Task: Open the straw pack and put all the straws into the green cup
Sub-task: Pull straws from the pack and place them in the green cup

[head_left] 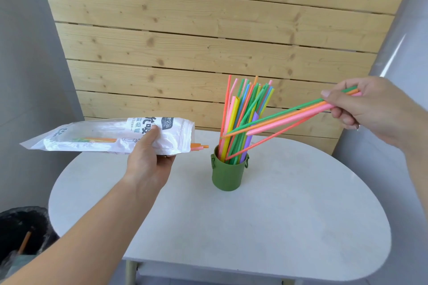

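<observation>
Head view. The risk I see first is the bunch [289, 117] in my right hand [370, 109]. It lies at a low slant, its tips just above the rim of the cup [228, 173] and crossing the straws [249, 99] already standing there. If I push it in at this angle, I judge it could lever some of those out, or tip the cup on the desk [278, 215]. One thin red straw [266, 138] splays below the rest with its end at the cup's mouth, and it may slip free.

The pack [99, 136] hangs level, left of the cup and above the desk's far left edge. Its open end faces the cup and a few tips [199, 146] poke out. A slight downward tilt would probably let them slide onto the desk.

My right fingers [345, 114] are clenched round the bunch's right end, thumb on top. My left hand [148, 159] grasps the pack from below, thumb pressed on its printed face.

A bin [20, 222] sits on the floor, near left.
</observation>
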A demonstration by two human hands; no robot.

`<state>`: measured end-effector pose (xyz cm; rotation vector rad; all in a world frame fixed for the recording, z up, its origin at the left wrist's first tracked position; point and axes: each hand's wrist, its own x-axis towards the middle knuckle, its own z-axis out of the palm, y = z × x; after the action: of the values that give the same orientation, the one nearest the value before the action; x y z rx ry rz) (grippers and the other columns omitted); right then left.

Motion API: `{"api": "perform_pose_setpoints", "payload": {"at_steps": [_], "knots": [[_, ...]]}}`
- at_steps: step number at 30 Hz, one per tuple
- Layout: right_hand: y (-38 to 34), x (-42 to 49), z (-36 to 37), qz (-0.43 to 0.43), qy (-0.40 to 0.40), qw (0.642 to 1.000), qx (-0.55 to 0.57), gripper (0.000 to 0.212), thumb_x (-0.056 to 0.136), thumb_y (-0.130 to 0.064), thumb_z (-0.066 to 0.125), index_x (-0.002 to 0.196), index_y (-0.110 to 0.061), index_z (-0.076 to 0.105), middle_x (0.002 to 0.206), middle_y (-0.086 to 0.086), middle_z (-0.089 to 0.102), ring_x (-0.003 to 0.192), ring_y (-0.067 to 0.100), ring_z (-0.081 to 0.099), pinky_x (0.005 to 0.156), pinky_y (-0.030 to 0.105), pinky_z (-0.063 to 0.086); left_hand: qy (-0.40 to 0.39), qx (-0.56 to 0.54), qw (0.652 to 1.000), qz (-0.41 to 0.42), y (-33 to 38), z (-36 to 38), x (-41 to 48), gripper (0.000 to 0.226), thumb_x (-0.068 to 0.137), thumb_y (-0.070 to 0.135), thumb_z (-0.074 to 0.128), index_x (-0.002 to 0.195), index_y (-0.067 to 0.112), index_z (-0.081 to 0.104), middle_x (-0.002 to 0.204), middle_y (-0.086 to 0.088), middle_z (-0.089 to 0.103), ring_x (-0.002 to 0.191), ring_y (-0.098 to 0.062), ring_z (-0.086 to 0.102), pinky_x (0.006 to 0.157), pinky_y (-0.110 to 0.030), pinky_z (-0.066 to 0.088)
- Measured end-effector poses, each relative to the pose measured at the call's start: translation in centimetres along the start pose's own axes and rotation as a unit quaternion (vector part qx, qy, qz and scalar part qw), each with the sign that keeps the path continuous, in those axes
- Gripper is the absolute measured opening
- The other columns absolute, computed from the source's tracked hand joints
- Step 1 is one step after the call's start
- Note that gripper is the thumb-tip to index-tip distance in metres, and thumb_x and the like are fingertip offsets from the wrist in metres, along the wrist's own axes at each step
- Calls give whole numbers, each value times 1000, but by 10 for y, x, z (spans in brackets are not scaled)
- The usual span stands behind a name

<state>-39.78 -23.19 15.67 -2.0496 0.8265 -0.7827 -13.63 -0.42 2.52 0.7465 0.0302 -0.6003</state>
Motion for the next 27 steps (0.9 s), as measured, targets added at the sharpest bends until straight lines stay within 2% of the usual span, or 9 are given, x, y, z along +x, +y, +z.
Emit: {"api": "perform_pose_setpoints", "payload": {"at_steps": [5,9,15,19,22,24,26,27], "knots": [[-4,-2,7,3,-19,999,-41,21,92,-24,69,81,-6,67,53,4,60,44,18,42,44,26,36,4,13,1000,-1,1,0,-3,17,101,14,64,116,10,66,128,-6,72,116,-22,72,101,-43,57],[-7,1,22,8,-34,998,-58,22,88,-25,73,79,-6,67,56,8,61,48,21,42,46,26,36,-2,17,1000,0,0,-1,-3,11,101,14,64,110,10,67,131,-8,71,116,-23,72,103,-47,56],[-10,14,52,3,-29,997,-69,24,82,-30,78,77,-9,68,54,5,61,41,17,40,48,25,35,-14,19,1000,1,3,-4,-4,18,102,15,63,117,6,67,124,-8,74,114,-26,73,102,-49,56],[-12,24,70,-19,4,992,-122,25,79,-34,79,76,-13,67,54,1,62,32,5,40,50,26,33,-3,12,1000,1,6,-6,-6,33,101,16,64,131,3,63,131,-11,72,115,-26,73,103,-50,55],[-14,28,83,-32,9,989,-145,25,81,-34,79,78,-12,66,62,5,64,48,15,49,52,28,35,1,16,1000,1,9,-6,-7,15,101,14,63,115,7,67,117,-6,76,99,-20,77,91,-42,62],[-16,30,90,-44,12,989,-142,22,82,-33,77,77,-15,66,67,4,65,59,20,55,57,29,38,3,17,1000,0,10,-7,-7,18,102,14,62,118,7,66,116,-6,76,97,-20,78,84,-40,64],[-16,34,99,-48,26,989,-137,25,82,-36,77,84,-14,65,75,3,67,67,21,60,59,29,41,2,11,1000,0,11,-8,-6,24,101,14,64,123,5,66,125,-8,74,111,-25,74,96,-47,60],[-16,37,104,-48,37,989,-135,31,81,-38,77,89,-13,63,78,3,68,67,21,61,58,29,42,-1,9,1000,2,11,-9,-6,20,101,14,64,119,6,67,123,-8,75,114,-26,73,100,-49,57]]}}
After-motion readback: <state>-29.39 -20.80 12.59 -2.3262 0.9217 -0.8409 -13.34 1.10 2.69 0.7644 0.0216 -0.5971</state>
